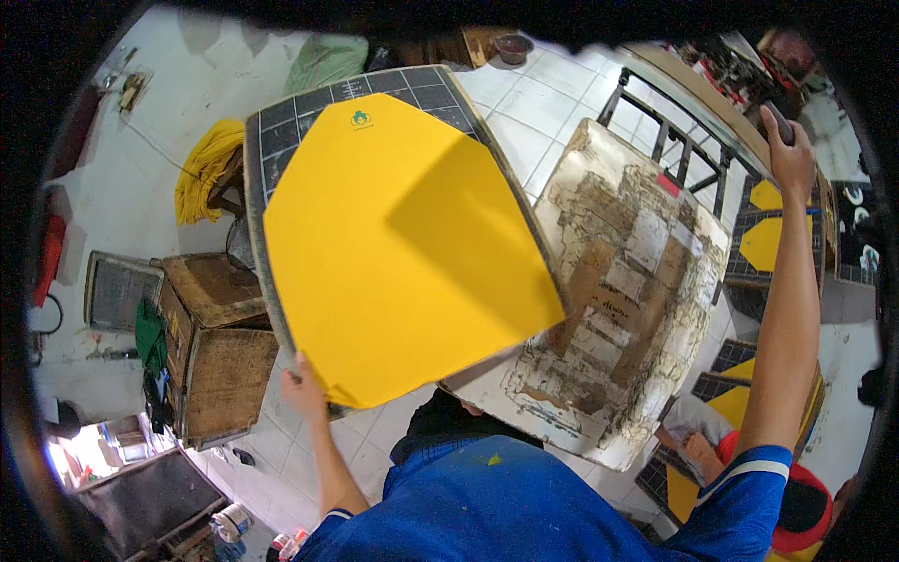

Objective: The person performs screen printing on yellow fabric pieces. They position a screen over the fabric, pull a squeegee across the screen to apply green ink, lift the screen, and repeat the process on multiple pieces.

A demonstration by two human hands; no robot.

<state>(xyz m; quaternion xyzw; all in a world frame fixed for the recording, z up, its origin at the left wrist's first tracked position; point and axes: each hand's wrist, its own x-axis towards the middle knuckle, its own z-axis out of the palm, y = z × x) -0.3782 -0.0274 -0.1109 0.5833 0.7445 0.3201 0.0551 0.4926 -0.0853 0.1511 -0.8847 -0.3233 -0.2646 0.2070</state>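
A yellow fabric panel (412,272) with a small green emblem near its top lies on a dark board (328,98) marked with a light grid. The board is tilted in front of me. My left hand (304,389) closes on its lower left corner, beside the fabric edge. Far out to the right, my raised right hand (794,159) grips a dark handle-like object (777,125); its kind does not show. Below and left of that arm stands a worn, stained white tabletop (627,300) with patches of brown tape.
A black metal frame (670,140) stands behind the worn tabletop. Several boards with yellow panels (763,245) line the right side, where another person (712,440) is close by. At left are a wooden box (220,375) and a yellow cloth heap (208,178).
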